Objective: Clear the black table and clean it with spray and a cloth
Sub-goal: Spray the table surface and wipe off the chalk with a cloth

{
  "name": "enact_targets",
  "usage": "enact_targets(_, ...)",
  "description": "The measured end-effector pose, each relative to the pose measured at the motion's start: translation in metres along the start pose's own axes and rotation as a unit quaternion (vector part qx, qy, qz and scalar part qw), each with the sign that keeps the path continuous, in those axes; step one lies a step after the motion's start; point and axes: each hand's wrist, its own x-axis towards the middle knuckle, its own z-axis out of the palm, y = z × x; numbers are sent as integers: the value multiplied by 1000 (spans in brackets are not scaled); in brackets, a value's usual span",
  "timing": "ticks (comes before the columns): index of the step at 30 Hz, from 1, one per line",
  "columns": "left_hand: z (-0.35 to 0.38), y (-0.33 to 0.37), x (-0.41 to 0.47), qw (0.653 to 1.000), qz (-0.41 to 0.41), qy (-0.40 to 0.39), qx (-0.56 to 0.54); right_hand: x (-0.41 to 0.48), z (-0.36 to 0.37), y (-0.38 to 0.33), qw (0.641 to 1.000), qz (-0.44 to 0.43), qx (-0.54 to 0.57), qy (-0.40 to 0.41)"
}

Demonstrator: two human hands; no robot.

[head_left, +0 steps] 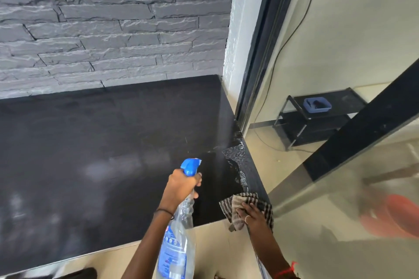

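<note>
Just one head cam here, close up
Looks forward and down over the black surface (90,142) corner toward the stone wall (102,18).

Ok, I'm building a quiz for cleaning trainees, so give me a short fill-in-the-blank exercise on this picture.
1. The left hand holds a clear spray bottle with a ____ trigger head.
2. The right hand presses a checked ____ onto the black table.
3. Wet droplets lie near the table's ____ edge.

Missing: blue; cloth; right
</note>
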Motion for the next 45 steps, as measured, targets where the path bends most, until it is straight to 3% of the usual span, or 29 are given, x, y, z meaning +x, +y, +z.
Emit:
enact_targets(6, 43, 33, 12, 996, 11, -76, 46, 1, -15, -25, 1000, 16, -6, 12)
enact_targets(11, 65, 47, 10, 996, 24, -66, 55, 1, -11, -23, 998, -11, -4, 60)
enact_targets(19, 66, 14, -12, 981, 40, -153, 110, -2, -18, -25, 997, 14, -27, 68)
enact_targets(24, 54, -2, -24, 964, 23, -221, 148, 10, -25, -20, 999, 10, -33, -40)
enact_targets(26, 46, -4, -27, 965, 24, -221, 138, 21, -27, -15, 993, 70, -22, -97)
enact_targets(29, 32, -4, -31, 974, 18, -203, 96, 49, -41, -13, 990, 74, -57, -105)
enact_targets(35, 8, -3, -26, 993, 0, -105, 53, 107, -37, -52, 999, 31, -33, -9)
enact_targets(38, -3, -3, -17, 998, -12, -50, 31, 98, -25, -78, 998, -38, -6, -50)
enact_targets(42, -20, 5, -7, 999, -12, 11, -33, 50, -21, -56, 990, -137, 7, -19)
enact_targets(45, -33, 10, 0, 997, -2, 33, -72, 43, -26, -11, 991, -99, 48, -73)
